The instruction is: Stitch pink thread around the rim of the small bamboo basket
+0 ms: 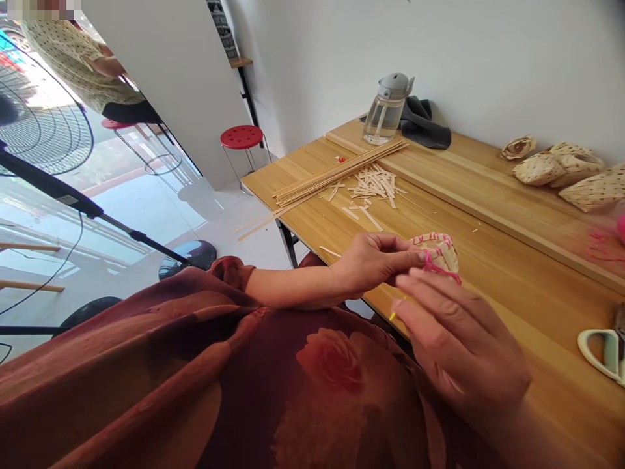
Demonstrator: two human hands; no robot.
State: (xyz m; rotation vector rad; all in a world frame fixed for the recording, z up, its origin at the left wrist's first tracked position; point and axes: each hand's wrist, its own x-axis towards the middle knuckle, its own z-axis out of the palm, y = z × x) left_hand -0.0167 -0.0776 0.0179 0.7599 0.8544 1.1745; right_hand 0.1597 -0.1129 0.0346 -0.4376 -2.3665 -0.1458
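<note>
My left hand (pixel 366 264) pinches the near rim of a small woven basket (pixel 450 259) of pale strips. Pink yarn (pixel 443 270) winds around the basket's rim, and a strand crosses between my two hands. A thin yellow needle (pixel 392 316) pokes out between the fingertips of my right hand (pixel 463 339), which are closed on it. The right hand is close in front of the basket and hides part of it. Both hands are over the near edge of the wooden table (pixel 493 299).
Long wooden strips (pixel 336 174) and a heap of short offcuts (pixel 375 184) lie beyond my hands. A water bottle (pixel 383 114), dark cloth (pixel 424 124) and woven pieces (pixel 541 166) line the back. Scissors (pixel 600 352) lie right. A fan (pixel 43 117) and another person (pixel 73 62) are left.
</note>
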